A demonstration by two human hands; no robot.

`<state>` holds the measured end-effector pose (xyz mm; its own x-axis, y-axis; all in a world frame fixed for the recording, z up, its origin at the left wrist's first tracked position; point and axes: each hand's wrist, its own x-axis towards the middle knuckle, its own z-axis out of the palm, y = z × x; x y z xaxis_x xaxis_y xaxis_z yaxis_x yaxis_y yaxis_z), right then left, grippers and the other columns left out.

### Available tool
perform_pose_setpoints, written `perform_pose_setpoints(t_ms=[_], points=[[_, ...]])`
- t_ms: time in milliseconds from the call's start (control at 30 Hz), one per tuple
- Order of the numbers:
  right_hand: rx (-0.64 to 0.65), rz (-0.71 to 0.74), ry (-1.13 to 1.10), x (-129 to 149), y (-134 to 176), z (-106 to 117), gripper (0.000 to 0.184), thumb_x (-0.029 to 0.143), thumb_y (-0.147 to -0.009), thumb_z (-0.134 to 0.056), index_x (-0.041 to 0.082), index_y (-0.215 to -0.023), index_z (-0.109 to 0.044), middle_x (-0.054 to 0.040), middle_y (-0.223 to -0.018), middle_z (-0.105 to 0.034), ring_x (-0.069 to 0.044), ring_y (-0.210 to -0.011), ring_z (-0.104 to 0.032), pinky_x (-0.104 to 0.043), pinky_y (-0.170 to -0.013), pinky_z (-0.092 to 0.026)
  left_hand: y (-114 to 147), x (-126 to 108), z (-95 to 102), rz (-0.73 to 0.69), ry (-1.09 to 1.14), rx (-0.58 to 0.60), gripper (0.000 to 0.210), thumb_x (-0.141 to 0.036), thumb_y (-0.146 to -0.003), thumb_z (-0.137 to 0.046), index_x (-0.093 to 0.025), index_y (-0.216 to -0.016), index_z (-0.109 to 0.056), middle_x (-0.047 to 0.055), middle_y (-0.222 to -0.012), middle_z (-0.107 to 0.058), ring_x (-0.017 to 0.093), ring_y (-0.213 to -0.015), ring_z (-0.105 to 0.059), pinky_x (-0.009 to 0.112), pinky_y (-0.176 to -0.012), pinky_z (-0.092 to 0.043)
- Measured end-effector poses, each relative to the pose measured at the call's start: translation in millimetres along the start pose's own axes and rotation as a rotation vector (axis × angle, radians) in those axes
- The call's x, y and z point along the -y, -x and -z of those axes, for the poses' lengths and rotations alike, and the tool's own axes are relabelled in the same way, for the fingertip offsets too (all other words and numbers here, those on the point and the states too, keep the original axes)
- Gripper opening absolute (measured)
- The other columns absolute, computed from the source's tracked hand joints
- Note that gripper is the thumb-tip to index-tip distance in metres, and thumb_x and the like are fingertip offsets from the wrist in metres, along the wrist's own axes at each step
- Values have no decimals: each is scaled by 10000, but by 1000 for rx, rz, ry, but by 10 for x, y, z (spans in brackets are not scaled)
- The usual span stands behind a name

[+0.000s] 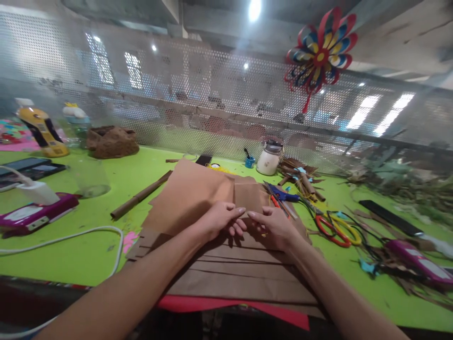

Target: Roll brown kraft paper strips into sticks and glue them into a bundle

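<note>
A small rectangular piece of brown paper [247,194] stands in front of me, its near edge between my two thumbs. My left hand [222,219] pinches that edge from the left, its lower fingers loosely curled. From the right, my right hand [274,225] pinches the same edge, thumb pointing inward. Under both hands lies a stack of brown paper sheets [219,278], some cut into strips. A larger, lighter brown sheet [191,189] rests, slightly curved, left of the small piece. Close to my right hand are blue-handled scissors [285,193] and a red-handled tool [274,200].
The table is green [106,255]. At right lie scissors with orange and yellow handles [334,231], paper scraps and a purple power strip [417,259]. A jar [269,158] stands behind. A paper tube [139,196], clear cup [90,179] and another power strip [38,212] are left.
</note>
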<state>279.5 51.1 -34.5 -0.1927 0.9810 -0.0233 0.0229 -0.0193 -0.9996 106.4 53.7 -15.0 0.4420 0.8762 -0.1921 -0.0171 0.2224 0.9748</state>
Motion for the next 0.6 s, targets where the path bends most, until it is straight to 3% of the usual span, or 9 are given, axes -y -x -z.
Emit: perform_pose_setpoints(t_ms=[600], points=[[82,-38,-168,91,24,16,278,351,-592,-717,105,-659,-607,4,-557,-553,-51,-442,-439,-198,-421,-267,-20,38,-15,-111,52,-8,251,-331,-730,-597,-126,-680,-461,58,-566,-623,113,-428,-570,182,-382,-394]])
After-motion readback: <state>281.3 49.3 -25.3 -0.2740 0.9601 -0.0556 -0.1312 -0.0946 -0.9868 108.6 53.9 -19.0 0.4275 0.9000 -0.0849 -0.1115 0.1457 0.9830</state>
